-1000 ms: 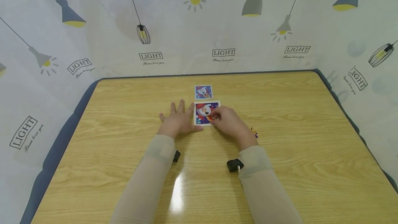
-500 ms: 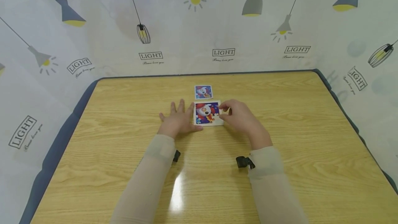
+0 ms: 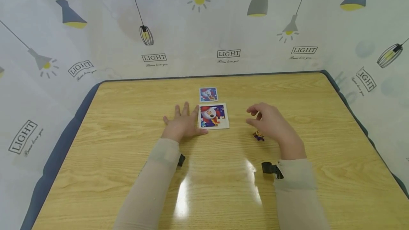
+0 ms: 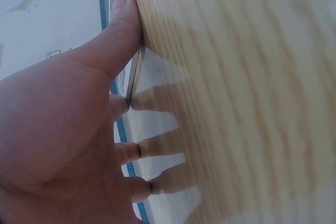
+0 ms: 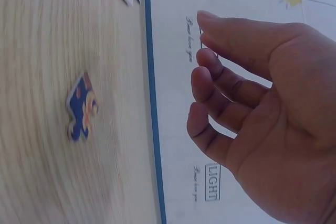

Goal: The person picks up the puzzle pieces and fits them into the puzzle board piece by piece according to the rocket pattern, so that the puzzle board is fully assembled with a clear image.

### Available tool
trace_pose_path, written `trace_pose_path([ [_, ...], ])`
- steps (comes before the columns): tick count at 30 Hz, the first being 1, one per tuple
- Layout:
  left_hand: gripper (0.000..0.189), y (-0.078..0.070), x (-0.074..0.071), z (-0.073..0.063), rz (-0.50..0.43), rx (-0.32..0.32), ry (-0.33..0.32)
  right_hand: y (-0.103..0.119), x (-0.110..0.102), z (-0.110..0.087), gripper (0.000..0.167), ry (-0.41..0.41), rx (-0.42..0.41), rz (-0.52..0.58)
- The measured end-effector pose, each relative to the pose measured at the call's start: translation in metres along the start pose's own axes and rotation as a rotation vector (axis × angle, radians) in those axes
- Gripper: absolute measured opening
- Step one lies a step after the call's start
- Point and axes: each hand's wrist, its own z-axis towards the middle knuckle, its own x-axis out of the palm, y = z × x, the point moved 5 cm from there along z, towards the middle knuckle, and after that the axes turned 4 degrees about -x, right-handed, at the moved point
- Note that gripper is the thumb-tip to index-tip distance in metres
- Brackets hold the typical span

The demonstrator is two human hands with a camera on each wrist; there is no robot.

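Observation:
A white-framed jigsaw puzzle [image 3: 226, 117] lies mid-table, its picture showing a white-faced figure in red on dark blue. A pale patch of tray shows at its lower right. My left hand [image 3: 182, 125] rests spread at its left side, with the index finger and thumb touching the frame; the left wrist view shows the thumb [image 4: 123, 30] along its edge. To the right, my right hand [image 3: 271, 121] hovers above the table, fingers loosely curved and holding nothing. Just below its fingertips lies a loose blue-and-orange jigsaw piece [image 5: 81, 107], tilted in the right wrist view.
A small picture card [image 3: 208, 94] with the same picture lies just behind the puzzle. The wooden table [image 3: 127, 187] has a dark blue edge. Behind it hangs a white curtain [image 3: 179, 20] printed with lamps.
My right hand has left the puzzle and moved right, near the loose piece, which was hidden by the hand half a second ago. My left hand has stayed in place.

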Motion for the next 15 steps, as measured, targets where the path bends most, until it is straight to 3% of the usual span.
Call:
trace_pose_path([
  [7, 0.110, -0.003, -0.006, -0.016, -0.001, 0.033, -0.040, -0.024, 0.003, -0.011, 0.041, 0.059, 0.065, 0.015],
  [15, 0.112, -0.002, -0.006, -0.014, 0.004, 0.036, -0.052, -0.047, 0.017, -0.020, 0.042, 0.165, 0.118, 0.086],
])
